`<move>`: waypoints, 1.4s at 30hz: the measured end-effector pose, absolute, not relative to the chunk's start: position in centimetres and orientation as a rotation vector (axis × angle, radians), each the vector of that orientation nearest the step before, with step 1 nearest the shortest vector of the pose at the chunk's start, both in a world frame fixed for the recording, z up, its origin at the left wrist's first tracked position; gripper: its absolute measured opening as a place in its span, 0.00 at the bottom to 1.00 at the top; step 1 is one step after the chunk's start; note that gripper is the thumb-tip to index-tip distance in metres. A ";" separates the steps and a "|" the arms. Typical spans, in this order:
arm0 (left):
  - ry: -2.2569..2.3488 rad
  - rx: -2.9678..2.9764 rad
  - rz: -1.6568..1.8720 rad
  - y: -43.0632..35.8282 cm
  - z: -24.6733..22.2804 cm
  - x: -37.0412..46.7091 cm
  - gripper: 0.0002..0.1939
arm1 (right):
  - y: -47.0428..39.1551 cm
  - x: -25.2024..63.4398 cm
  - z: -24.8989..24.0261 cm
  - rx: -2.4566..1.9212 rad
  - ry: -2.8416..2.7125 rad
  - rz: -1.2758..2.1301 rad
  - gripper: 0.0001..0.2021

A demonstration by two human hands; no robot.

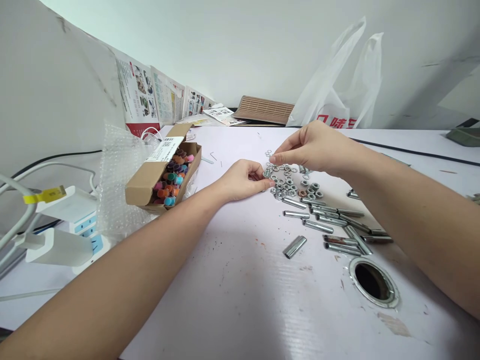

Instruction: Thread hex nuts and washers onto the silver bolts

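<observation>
My left hand (244, 180) rests on the white table (232, 280), its thumb and fingers pinched on a small metal nut (267, 173) at the left edge of a pile of nuts and washers (290, 183). Just above that pile, my right hand (315, 147) hovers with thumb and forefinger pinched together on a small metal piece, too small to make out. Several metal sleeves (324, 220) lie in a loose row to the right of the pile. One sleeve (294, 246) lies apart, nearer to me.
An open cardboard box (150, 180) of coloured caps stands at left on bubble wrap (116, 185). White power strips and chargers (67, 230) sit at far left. A round grommet hole (373, 282) is in the table at lower right. A plastic bag (337, 95) leans at the back wall.
</observation>
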State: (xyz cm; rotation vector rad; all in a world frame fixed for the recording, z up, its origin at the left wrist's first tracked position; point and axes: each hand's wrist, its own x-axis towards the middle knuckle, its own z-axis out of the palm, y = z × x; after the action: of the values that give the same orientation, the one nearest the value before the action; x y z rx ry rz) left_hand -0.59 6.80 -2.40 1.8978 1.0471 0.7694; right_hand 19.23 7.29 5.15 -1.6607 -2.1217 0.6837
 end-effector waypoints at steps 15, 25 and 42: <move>0.988 1.918 0.641 6.8 -2.0 -1.0 0.12 | 6.7 21.3 5.1 -1.659 -2.748 0.688 0.10; 0.999 1.932 0.639 6.8 -2.0 -1.0 0.13 | 5.6 20.4 4.2 -1.655 -2.882 0.803 0.06; 1.024 1.896 0.642 6.7 -1.8 -0.8 0.11 | 6.9 20.4 3.3 -1.521 -2.693 0.698 0.14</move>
State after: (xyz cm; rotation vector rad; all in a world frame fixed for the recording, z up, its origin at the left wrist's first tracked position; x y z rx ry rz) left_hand -0.83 6.67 -1.80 1.8964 1.0239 0.6420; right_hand 20.38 6.90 3.31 -1.5205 -2.6927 0.6976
